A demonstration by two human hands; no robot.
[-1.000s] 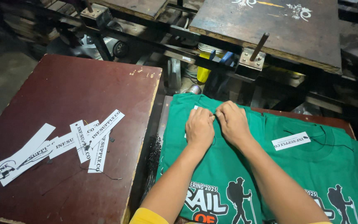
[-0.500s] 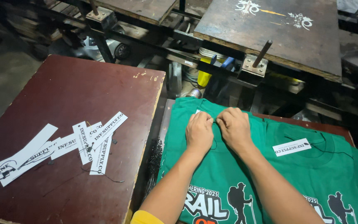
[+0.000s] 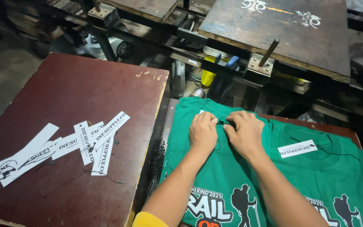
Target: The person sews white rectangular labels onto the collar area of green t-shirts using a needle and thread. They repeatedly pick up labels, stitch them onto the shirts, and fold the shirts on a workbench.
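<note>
A green printed T-shirt (image 3: 215, 180) lies flat on a board in front of me. My left hand (image 3: 203, 131) and my right hand (image 3: 245, 132) rest side by side at its collar, fingertips pinching a thin black string (image 3: 225, 123) there. A corner of a white paper tag (image 3: 201, 112) peeks out above my left hand. To the right lies a second green T-shirt (image 3: 337, 176) with a white tag (image 3: 297, 148) and black string at its neck.
A dark red wooden board (image 3: 64, 105) on the left carries several loose white paper tags (image 3: 93, 141) with black strings. Behind stand wooden printing pallets (image 3: 290, 38), a metal frame, a yellow container (image 3: 208, 77) and other clutter.
The view has shifted slightly. My two hands stay at the collar, their fingertips drawn closer together on the string.
</note>
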